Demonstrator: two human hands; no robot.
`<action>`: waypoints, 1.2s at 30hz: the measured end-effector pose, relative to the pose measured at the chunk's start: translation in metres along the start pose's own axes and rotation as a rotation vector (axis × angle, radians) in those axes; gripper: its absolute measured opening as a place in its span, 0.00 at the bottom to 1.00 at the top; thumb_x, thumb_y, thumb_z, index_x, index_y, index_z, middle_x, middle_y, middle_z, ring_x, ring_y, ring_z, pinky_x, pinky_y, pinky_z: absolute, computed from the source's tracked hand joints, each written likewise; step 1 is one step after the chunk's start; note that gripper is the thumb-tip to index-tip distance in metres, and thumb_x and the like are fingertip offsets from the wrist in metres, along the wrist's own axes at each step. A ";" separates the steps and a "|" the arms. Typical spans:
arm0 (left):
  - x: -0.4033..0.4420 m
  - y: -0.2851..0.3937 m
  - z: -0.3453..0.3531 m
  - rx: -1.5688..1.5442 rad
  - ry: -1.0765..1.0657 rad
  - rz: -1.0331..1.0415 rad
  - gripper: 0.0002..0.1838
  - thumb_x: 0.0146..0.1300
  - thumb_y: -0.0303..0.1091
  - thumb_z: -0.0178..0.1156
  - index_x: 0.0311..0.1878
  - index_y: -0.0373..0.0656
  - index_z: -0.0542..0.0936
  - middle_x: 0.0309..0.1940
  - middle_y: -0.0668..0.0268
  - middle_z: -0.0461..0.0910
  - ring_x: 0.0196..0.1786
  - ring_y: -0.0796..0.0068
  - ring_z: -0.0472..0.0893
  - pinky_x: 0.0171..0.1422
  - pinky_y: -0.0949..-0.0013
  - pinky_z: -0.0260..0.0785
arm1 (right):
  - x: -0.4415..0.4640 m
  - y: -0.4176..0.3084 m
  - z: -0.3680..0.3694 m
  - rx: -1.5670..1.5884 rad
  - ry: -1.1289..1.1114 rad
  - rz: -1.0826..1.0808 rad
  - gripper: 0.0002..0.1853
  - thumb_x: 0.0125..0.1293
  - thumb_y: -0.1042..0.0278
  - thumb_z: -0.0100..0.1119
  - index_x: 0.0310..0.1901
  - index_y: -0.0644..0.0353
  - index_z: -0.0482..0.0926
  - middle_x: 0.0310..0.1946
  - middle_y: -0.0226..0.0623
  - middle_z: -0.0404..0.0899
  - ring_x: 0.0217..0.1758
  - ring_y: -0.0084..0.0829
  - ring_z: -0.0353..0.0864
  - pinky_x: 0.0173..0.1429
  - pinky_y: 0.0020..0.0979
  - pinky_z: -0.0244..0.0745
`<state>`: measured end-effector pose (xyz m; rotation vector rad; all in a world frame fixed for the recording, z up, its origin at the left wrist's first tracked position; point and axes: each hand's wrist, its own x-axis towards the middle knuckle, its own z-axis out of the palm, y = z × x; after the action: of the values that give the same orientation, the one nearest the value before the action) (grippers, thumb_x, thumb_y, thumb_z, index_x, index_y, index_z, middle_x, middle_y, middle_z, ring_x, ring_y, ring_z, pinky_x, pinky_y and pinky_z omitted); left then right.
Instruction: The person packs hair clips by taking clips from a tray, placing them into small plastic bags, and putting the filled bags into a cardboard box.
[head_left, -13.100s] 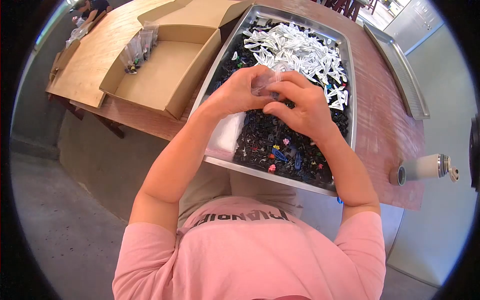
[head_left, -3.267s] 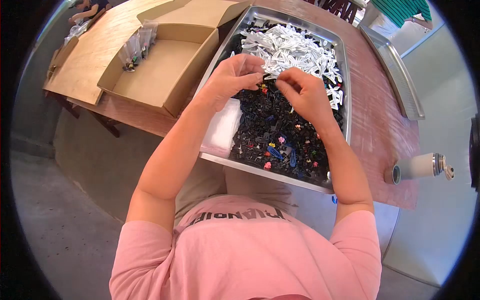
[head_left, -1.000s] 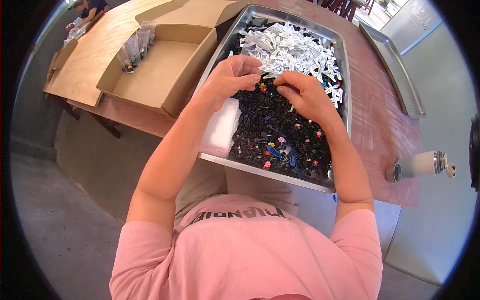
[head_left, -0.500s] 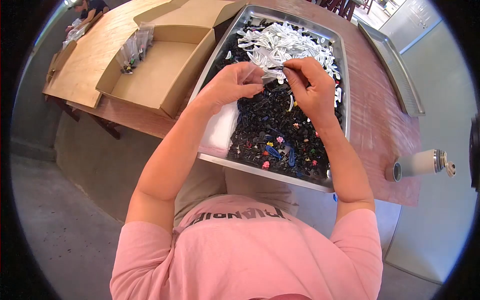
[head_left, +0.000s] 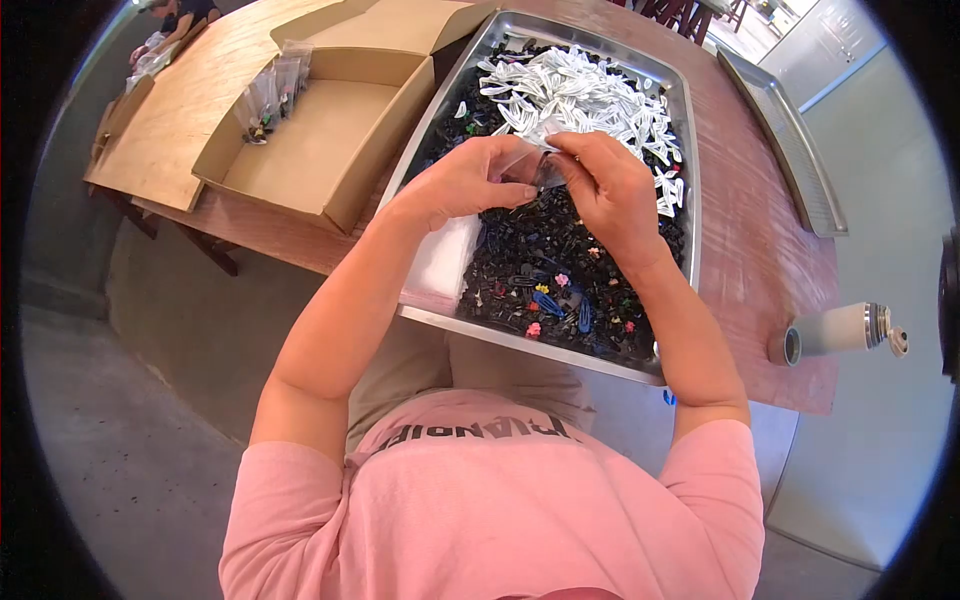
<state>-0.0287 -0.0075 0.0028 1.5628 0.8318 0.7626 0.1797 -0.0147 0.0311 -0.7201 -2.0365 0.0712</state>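
Observation:
My left hand (head_left: pixel 465 185) is closed on a small clear plastic bag (head_left: pixel 550 174), held over the metal tray (head_left: pixel 692 140). At the bag's mouth, my right hand (head_left: pixel 612 192) pinches a small dark piece that looks like a black hair clip, mostly hidden by the fingers. White snap hair clips (head_left: pixel 590 90) lie heaped in the far part of the tray. Below my hands spreads a layer of small black clips (head_left: pixel 520 250), mixed with blue clips (head_left: pixel 547 304) and a few pink flower pieces (head_left: pixel 533 329). A stack of flat clear bags (head_left: pixel 438 265) rests along the tray's left side.
An open cardboard box (head_left: pixel 310 150) with several filled bags (head_left: pixel 270 100) stands to the left. On the right are an open flask (head_left: pixel 835 330), its cup (head_left: pixel 785 346) and another metal tray (head_left: pixel 785 140). A person (head_left: pixel 180 20) sits at the far left.
My right hand has moved slightly down and left, bringing the dark piece to the bag's mouth. My left hand has shifted a little, and the bag shows more clearly between my hands.

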 end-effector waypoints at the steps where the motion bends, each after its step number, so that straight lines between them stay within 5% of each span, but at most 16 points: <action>1: 0.000 0.001 0.000 -0.066 0.001 -0.018 0.20 0.61 0.28 0.67 0.57 0.37 0.77 0.48 0.65 0.81 0.52 0.74 0.78 0.57 0.68 0.72 | 0.000 0.001 -0.001 0.012 0.018 0.005 0.08 0.62 0.77 0.67 0.43 0.62 0.83 0.32 0.39 0.82 0.32 0.32 0.83 0.36 0.29 0.76; 11: -0.002 0.008 -0.009 -0.631 0.100 0.117 0.22 0.64 0.29 0.68 0.59 0.37 0.77 0.50 0.64 0.80 0.51 0.74 0.81 0.57 0.70 0.77 | 0.000 0.005 -0.007 0.072 0.037 0.218 0.07 0.65 0.73 0.67 0.43 0.64 0.83 0.32 0.38 0.82 0.29 0.27 0.80 0.37 0.24 0.74; 15: -0.001 0.006 -0.008 -0.470 0.182 0.123 0.22 0.65 0.30 0.68 0.61 0.38 0.76 0.50 0.64 0.80 0.51 0.74 0.81 0.56 0.70 0.76 | -0.005 0.013 -0.006 0.020 -0.345 0.249 0.07 0.63 0.70 0.66 0.42 0.61 0.83 0.32 0.41 0.84 0.32 0.37 0.84 0.41 0.33 0.78; 18: -0.001 0.007 -0.007 -0.406 0.202 0.098 0.23 0.65 0.31 0.68 0.61 0.38 0.75 0.51 0.63 0.79 0.51 0.74 0.81 0.55 0.70 0.76 | -0.005 0.012 -0.006 -0.008 -0.829 0.311 0.09 0.58 0.69 0.69 0.40 0.59 0.84 0.34 0.41 0.85 0.36 0.40 0.85 0.42 0.37 0.78; 26: 0.000 0.005 -0.008 -0.341 0.206 0.069 0.24 0.64 0.32 0.68 0.62 0.36 0.74 0.52 0.60 0.79 0.51 0.74 0.81 0.55 0.70 0.76 | -0.014 0.008 0.004 -0.033 -0.966 0.289 0.08 0.58 0.70 0.67 0.39 0.61 0.82 0.33 0.40 0.83 0.37 0.42 0.83 0.44 0.39 0.77; 28: 0.001 0.004 -0.008 -0.346 0.209 0.054 0.19 0.66 0.30 0.66 0.59 0.41 0.77 0.50 0.66 0.81 0.50 0.77 0.81 0.56 0.71 0.76 | -0.016 0.014 0.009 -0.056 -0.961 0.177 0.07 0.60 0.69 0.65 0.38 0.60 0.81 0.34 0.41 0.83 0.40 0.44 0.83 0.46 0.41 0.77; 36: 0.000 0.005 -0.008 -0.329 0.197 0.064 0.24 0.65 0.33 0.68 0.61 0.35 0.74 0.51 0.61 0.79 0.50 0.74 0.81 0.55 0.70 0.77 | -0.009 0.012 0.000 -0.036 -0.814 0.271 0.07 0.62 0.68 0.62 0.40 0.60 0.80 0.37 0.43 0.83 0.43 0.47 0.82 0.49 0.44 0.76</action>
<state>-0.0350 -0.0040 0.0084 1.2392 0.7558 1.0566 0.1891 -0.0091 0.0204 -1.1085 -2.6847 0.5638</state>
